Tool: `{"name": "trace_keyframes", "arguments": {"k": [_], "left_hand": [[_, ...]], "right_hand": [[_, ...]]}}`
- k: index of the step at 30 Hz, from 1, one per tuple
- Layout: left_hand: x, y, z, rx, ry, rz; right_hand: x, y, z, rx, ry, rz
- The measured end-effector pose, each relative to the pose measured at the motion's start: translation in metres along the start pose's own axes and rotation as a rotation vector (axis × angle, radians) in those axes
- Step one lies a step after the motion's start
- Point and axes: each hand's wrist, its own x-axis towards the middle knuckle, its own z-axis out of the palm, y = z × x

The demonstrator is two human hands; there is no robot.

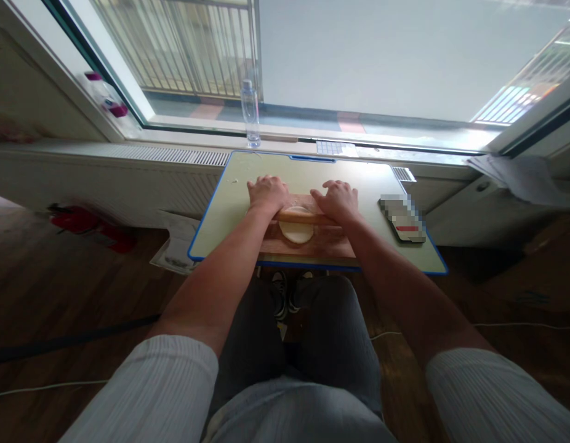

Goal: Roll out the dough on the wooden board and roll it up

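Observation:
A light wooden rolling pin [300,215] lies crosswise over a round, flat piece of pale dough [297,232]. Under both is a reddish-brown wooden board [329,245]. The palm of my left hand [268,193] rests on the pin's left end, its fingers stretched forward past it. On the right end lies the palm of my right hand [339,198], thumb apart and fingers reaching forward. Neither hand visibly wraps round the pin, whose ends they hide. Dough shows on both sides of the pin.
The board sits on a small pale-green table [220,212] with a blue edge. A blurred, phone-like object [402,219] lies at its right. Behind it, a clear bottle [250,117] stands on the windowsill. A red fire extinguisher [93,226] is on the floor at left.

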Motion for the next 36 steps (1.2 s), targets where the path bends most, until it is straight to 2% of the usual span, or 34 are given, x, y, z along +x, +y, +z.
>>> {"name": "trace_keyframes", "arguments": {"k": [7,14,20,25,30,36], "left_hand": [[-0.008,-0.002,0.0,-0.021,0.027,0.006],[-0.031,-0.004,0.002,-0.032,0.111,0.062],[-0.061,-0.007,0.002,-0.032,0.212,0.059],[-0.086,-0.013,0.01,-0.034,0.304,0.155],[-0.089,-0.014,0.011,-0.019,0.242,0.122],[-0.065,-0.01,0.004,-0.03,0.078,0.072]], "right_hand": [[-0.003,-0.001,0.002,0.002,0.061,-0.033],[-0.035,-0.01,-0.012,-0.039,0.151,-0.139],[-0.069,-0.02,-0.019,-0.093,0.162,-0.096],[-0.086,-0.021,-0.016,-0.121,0.161,-0.045],[-0.093,-0.019,-0.014,-0.155,0.148,-0.1],[-0.083,-0.017,-0.025,-0.246,-0.005,-0.177]]}}
